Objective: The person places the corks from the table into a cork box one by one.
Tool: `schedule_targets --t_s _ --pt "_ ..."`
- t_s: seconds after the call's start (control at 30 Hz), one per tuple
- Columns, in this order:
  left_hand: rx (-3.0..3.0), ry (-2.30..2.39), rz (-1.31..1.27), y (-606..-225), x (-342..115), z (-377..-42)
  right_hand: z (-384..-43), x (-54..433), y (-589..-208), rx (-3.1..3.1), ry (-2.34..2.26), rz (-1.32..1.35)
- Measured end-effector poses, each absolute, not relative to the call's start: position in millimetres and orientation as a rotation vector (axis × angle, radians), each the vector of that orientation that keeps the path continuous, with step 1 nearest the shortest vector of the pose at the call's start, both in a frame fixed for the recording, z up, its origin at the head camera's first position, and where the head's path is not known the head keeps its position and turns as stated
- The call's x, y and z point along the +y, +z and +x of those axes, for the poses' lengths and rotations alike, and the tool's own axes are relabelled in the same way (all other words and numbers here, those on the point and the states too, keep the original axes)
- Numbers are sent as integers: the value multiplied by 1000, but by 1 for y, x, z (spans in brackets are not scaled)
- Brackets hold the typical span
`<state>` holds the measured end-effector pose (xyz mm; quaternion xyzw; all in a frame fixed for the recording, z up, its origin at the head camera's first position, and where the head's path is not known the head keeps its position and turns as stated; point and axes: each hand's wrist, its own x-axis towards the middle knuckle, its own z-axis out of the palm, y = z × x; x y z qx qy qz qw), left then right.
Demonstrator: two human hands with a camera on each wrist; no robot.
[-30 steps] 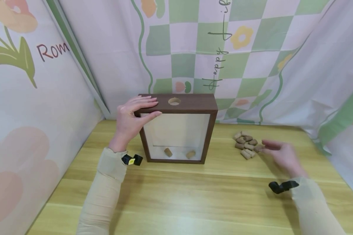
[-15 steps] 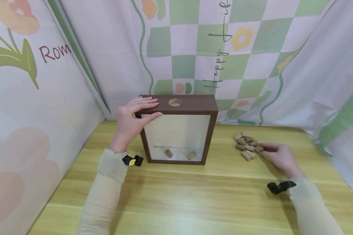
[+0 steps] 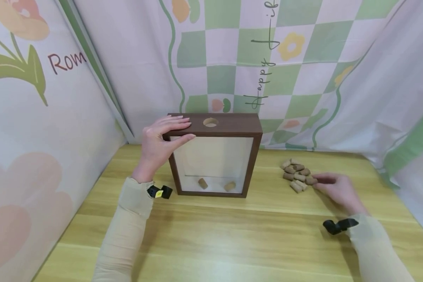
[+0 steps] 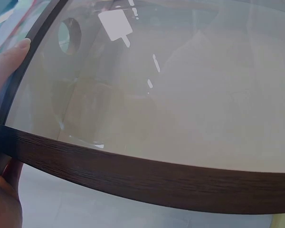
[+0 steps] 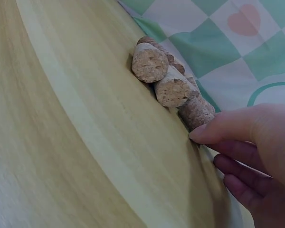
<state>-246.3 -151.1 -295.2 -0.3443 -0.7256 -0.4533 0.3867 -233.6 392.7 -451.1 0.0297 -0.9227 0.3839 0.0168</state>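
A dark wood shadow box (image 3: 254, 164) with a clear front and a round hole (image 3: 210, 122) in its top stands upright on the table. Two corks (image 3: 230, 186) lie inside on its floor. My left hand (image 3: 156, 143) holds the top left corner, fingers over the top and thumb along the front edge; the left wrist view shows the clear pane (image 4: 180, 109) close up. To the right, several wine corks (image 3: 298, 177) lie in a heap. My right hand (image 3: 340, 190) pinches the nearest brown cork (image 5: 197, 113) between thumb and fingers, at the heap's right edge.
The wood-grain table (image 3: 232, 235) stretches in front of the box. Behind it hangs a green and white checked curtain (image 3: 220, 47), and a printed cloth (image 3: 56, 129) rises on the left. Each wrist wears a black camera (image 3: 340, 226).
My right hand has brought its thumb and fingers onto the cork at the heap's right edge. The left hand has stayed on the box, and the head view has shifted slightly.
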Motion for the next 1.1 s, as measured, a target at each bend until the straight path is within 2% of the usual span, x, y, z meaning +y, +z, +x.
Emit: schedule_targets --t_s 0.27,0.53,1.1 --pt "-1855 -1146 -882 -295 -152 -247 -227 395 -437 -2874 1222 56" --pt "-1819 -1147 -897 -295 -152 -248 -226 385 -403 -2812 1150 2" --pt "-1811 -1153 -891 -295 -152 -248 -212 315 -328 -2562 1135 53"
